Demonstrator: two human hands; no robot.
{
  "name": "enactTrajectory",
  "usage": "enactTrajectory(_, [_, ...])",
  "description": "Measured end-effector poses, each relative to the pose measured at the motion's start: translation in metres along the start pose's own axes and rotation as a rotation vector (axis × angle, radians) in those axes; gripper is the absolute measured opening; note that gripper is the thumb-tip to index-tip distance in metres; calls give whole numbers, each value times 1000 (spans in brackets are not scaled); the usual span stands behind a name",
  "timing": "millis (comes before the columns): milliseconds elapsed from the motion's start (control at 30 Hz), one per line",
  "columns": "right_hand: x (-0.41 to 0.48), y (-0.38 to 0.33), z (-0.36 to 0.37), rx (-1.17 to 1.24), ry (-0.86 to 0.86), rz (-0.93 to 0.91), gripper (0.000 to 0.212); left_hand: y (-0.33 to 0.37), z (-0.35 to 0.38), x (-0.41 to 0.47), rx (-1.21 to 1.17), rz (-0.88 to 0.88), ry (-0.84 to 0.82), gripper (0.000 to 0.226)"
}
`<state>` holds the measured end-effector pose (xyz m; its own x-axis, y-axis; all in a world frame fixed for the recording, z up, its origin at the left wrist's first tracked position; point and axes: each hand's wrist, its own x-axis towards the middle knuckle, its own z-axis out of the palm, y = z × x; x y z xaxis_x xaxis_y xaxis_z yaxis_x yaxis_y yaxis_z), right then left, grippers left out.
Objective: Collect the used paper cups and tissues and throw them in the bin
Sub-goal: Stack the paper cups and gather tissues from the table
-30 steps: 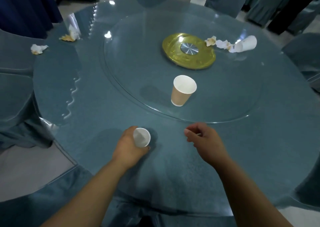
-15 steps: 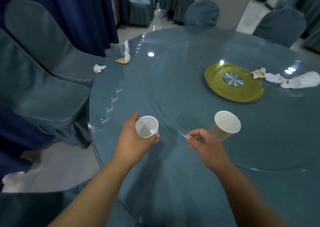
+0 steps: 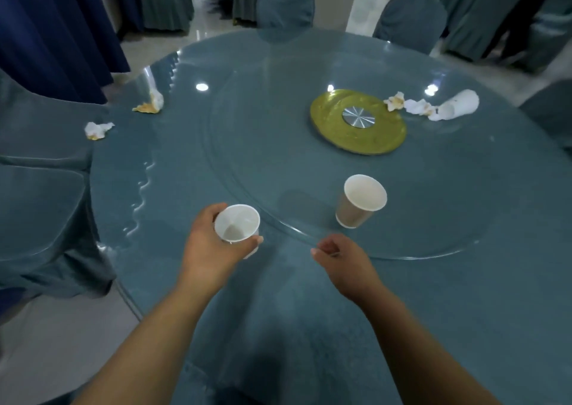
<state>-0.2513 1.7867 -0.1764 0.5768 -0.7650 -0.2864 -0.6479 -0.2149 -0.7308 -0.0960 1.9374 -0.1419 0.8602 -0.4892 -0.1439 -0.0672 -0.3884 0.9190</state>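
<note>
Head view: left hand (image 3: 210,250) fingers were clamped round a white cup (image 3: 237,228) over the near desk (image 3: 309,311). Right hand (image 3: 343,262) fingers curled together, empty. Brown cup (image 3: 360,202) stood on the turntable (image 3: 278,141); tissues (image 3: 97,130) lay far left.

Round table (image 3: 464,296), grey-blue cloth under a glass top. A raised glass turntable (image 3: 278,163) sits on it, with a gold disc (image 3: 334,135) and a metal hub (image 3: 358,116) at its centre. Chairs in matching grey-blue covers: far chair (image 3: 284,2), second far chair (image 3: 410,17), left chair (image 3: 40,206) just beside the table edge. Dark blue curtain (image 3: 46,27) at far left. Pale glossy floor (image 3: 55,336). More draped furniture (image 3: 164,5) behind. Round light spot (image 3: 202,87) reflects in the glass.
</note>
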Motion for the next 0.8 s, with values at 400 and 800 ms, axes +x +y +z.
enactTrajectory(400, [19, 105, -66, -489, -3, 285, 90, -4, 81, -11, 109, -17, -227, 59])
enactTrajectory(800, [25, 112, -65, -497, -201, 263, 101, -2, 105, -23, 168, 57, -320, 54])
